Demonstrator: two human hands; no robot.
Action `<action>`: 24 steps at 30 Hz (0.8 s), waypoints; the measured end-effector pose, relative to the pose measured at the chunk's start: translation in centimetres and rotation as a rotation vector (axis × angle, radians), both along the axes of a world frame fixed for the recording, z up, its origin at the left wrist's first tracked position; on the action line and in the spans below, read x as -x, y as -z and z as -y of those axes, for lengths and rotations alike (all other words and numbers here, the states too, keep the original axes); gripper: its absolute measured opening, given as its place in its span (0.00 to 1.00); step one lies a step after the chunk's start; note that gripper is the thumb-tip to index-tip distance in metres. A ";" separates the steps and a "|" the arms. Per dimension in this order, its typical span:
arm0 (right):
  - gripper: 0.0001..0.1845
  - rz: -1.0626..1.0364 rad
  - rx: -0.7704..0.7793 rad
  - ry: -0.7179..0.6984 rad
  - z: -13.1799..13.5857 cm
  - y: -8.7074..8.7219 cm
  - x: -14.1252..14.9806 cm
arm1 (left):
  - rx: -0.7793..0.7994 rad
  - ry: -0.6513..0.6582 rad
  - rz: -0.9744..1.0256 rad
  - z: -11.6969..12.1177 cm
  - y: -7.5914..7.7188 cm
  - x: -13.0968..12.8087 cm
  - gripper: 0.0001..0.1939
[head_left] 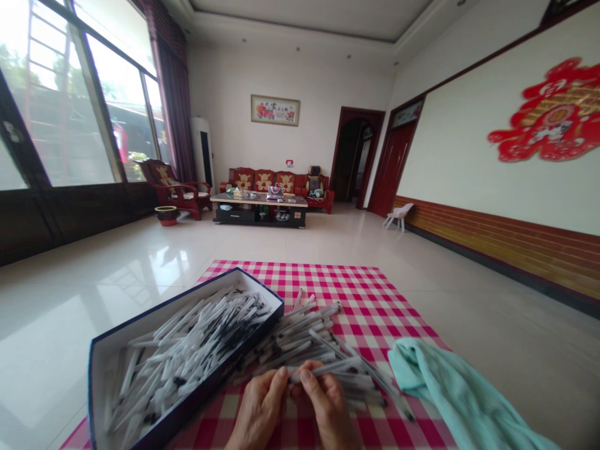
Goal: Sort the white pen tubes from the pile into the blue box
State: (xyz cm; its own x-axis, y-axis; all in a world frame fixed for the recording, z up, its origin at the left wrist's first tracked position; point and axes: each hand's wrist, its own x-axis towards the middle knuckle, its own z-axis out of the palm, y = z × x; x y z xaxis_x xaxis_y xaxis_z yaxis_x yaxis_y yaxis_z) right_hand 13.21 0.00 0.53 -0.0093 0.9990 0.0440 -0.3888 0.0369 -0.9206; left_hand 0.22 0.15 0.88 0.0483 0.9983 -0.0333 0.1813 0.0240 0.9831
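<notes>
Close together over the table's near side, my left hand (262, 403) and my right hand (324, 400) are both closed on one whitish pen (344, 365). Its barrel sticks out to the right past my right fingers; the end between my fingertips is partly hidden. Just beyond and beneath my hands lies a loose heap of similar pens (300, 334), pale with dark ends. To the left of my left hand stands a blue-edged open box (187, 406), filled with many translucent and black slender pen parts (201, 337).
A pink-and-white checked cloth (349, 284) covers the table. A mint-green cloth (450, 387) lies crumpled at its right edge. Across the tiled floor are a low coffee table (260, 199), a red wooden sofa (257, 178), an armchair (175, 187) and a small chair (398, 212).
</notes>
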 end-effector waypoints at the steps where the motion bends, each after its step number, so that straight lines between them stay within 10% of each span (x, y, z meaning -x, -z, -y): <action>1: 0.12 -0.011 0.001 0.006 -0.1 0.2 0.0 | -0.077 -0.027 -0.024 0.1 -0.1 0.1 0.27; 7: 0.13 -0.035 0.004 0.023 -0.4 0.4 -0.1 | -0.290 0.052 -0.058 0.4 -0.4 0.4 0.16; 24: 0.18 0.032 -0.007 0.041 -0.3 0.7 0.3 | -0.098 -0.002 -0.181 -0.2 0.7 -0.1 0.31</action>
State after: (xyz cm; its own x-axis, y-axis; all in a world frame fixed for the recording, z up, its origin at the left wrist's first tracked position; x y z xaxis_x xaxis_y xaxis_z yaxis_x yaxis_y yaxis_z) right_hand 12.91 0.25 -0.18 0.0298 0.9983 0.0510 -0.3571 0.0583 -0.9322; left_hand 0.33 0.40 0.18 0.0481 0.9973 0.0561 0.3557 -0.0695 0.9320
